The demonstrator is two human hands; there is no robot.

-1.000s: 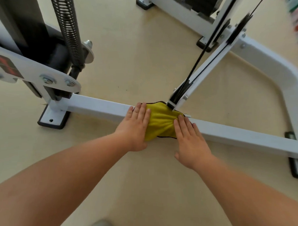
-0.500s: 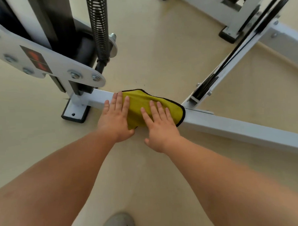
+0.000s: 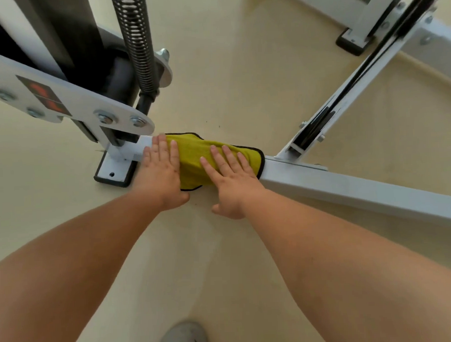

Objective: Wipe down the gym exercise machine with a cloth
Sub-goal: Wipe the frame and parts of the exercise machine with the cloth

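A yellow cloth (image 3: 192, 156) with a black edge is draped over the white floor bar (image 3: 349, 188) of the gym machine, near the bar's left end. My left hand (image 3: 160, 173) presses flat on the cloth's left edge, its fingertips reaching the bare bar. On the cloth's right half my right hand (image 3: 230, 178) lies flat with straight fingers. Both palms cover the near side of the cloth.
A white bolted plate (image 3: 69, 105) and a coil spring (image 3: 136, 45) rise just left of the cloth, above a black-edged foot (image 3: 113, 173). A diagonal white strut (image 3: 345, 101) with black cables joins the bar at right. My grey shoe (image 3: 182, 338) stands on the beige floor.
Both hands have slid the cloth leftward along the bar, from the strut joint to the bar's left end by the foot. The cloth has spread out flatter.
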